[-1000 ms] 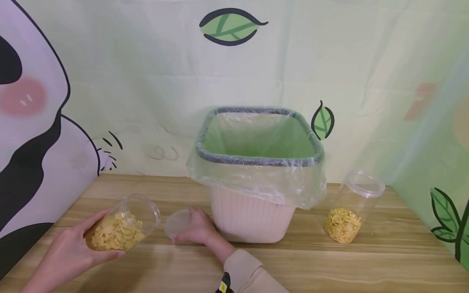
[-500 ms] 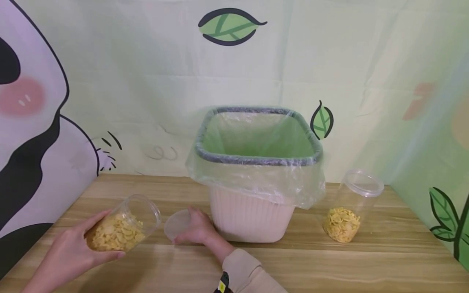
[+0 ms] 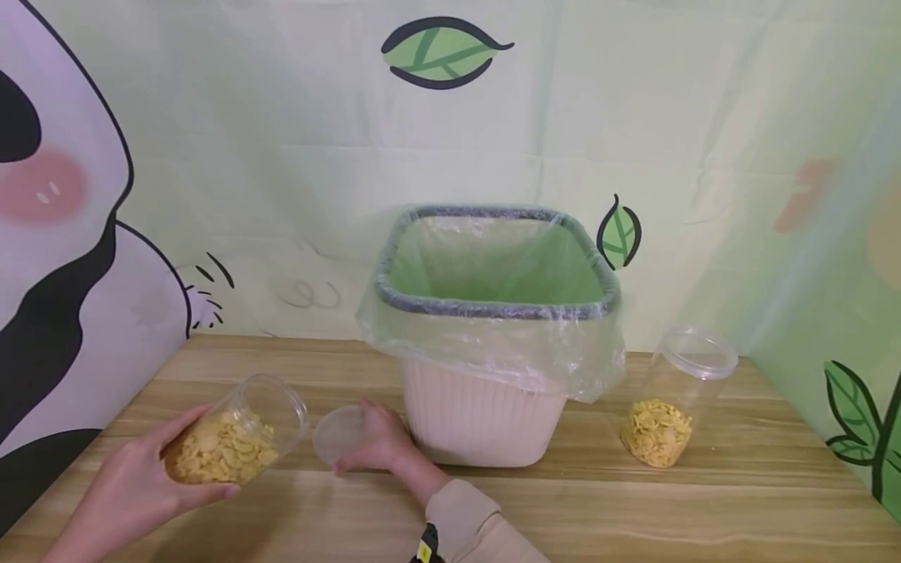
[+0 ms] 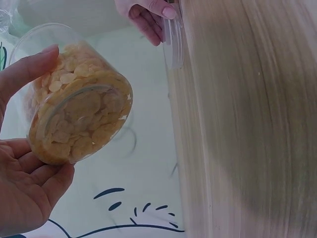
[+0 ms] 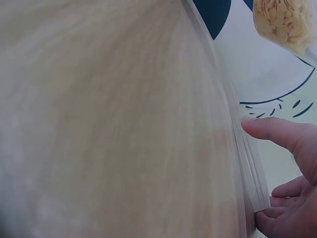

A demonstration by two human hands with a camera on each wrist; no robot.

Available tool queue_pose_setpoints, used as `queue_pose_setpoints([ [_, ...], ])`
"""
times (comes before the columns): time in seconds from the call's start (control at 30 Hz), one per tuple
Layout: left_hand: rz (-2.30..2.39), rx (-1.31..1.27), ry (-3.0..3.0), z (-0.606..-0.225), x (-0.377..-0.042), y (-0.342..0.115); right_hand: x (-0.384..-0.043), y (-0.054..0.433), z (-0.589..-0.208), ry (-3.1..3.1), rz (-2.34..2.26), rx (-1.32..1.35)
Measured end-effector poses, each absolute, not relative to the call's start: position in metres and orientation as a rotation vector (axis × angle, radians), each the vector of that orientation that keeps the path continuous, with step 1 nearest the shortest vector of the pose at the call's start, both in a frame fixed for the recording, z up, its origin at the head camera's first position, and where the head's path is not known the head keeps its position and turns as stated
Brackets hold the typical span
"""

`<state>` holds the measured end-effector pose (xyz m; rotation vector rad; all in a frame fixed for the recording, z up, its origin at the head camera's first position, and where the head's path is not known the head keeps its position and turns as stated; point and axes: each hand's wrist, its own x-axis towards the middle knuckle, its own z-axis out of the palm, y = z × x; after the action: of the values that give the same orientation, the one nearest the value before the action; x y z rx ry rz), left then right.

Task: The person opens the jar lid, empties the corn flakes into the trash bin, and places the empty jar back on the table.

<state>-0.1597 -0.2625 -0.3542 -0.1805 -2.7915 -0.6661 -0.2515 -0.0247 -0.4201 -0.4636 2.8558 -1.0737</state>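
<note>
On the left of the head view my left hand (image 3: 137, 477) grips a clear jar (image 3: 281, 414) partly filled with yellow corn flakes (image 3: 225, 450). The jar is held above the table, tilted, with its open mouth towards the upper right. In the left wrist view the thumb and fingers go round the jar's sides. My right hand (image 3: 382, 442) holds a round translucent lid (image 3: 338, 435) by its edge, low at the tabletop. Thumb and fingers lie on opposite sides of the lid (image 5: 250, 163) in the right wrist view; part of it is hidden by the hand.
A pale ribbed bin (image 3: 486, 414) with a clear bag liner and dark rim stands just right of my right hand. Farther right, a second clear jar (image 3: 658, 434) holds flakes and has its lid on. The wooden table (image 3: 633, 516) meets a printed backdrop (image 3: 281, 195) behind.
</note>
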Motion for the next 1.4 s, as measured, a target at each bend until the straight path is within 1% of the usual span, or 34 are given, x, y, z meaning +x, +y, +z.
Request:
queue_pose_setpoints([
  [0.6, -0.658, -0.187, -2.776, -0.352, -0.159, -0.262, -0.245, -0.026, -0.415, 2.772, -1.212, -0.37],
  [1.07, -0.631, -0.222, -2.728, -0.35, -0.157, -0.259, -0.242, -0.021, -0.406, 2.735, -1.277, -0.42],
  [1.4, -0.635, -0.193, -2.758, -0.347, -0.154, -0.257, -0.23, -0.018, -0.397, 2.673, -1.351, -0.437],
])
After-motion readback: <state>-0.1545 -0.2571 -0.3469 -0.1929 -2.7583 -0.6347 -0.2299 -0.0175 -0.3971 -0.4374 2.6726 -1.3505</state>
